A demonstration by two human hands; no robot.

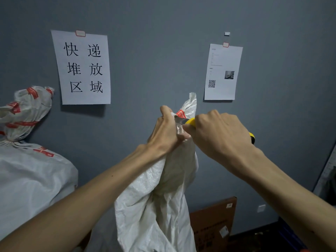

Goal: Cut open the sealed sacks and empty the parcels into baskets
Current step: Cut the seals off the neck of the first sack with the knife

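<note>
Held sack: We see a white woven-plastic sack (154, 206) rising from 6 o'clock to the middle of the view. Its weave is coarse and slightly glossy, and it is crumpled in long folds. It narrows to a bunched neck with a loose tuft above. We cannot see what it holds.
Seal: Red printed tape (181, 113) wraps the neck between the two hands.
Left hand: The left hand (167, 131) grips the neck just under the tape, its fingers (164, 110) curled tight round the gathered cloth.
Right hand: The right hand (218, 131) is at 3 o'clock of the left, its fingers wrapped round a knife handle.
Knife: The utility knife (190, 121) has a yellow plastic handle and a short grey metal blade. The blade lies against the neck at the tape, and the butt pokes out at 4 o'clock of the fist.
Second sack: At 9 o'clock we see another sack (32, 175) of the same white weave. It is full and rounded, its knotted top banded in red tape and still sealed, and its contents are hidden.
Wall: The wall (163, 51) is matte grey-blue. At 11 o'clock a white paper sign (82, 68) carries large black characters. At 1 o'clock a smaller sheet (222, 71) carries fine print, a QR code and a small photo.
Box: At 5 o'clock a flat brown cardboard box (212, 222) with white labels stands behind the held sack.
</note>
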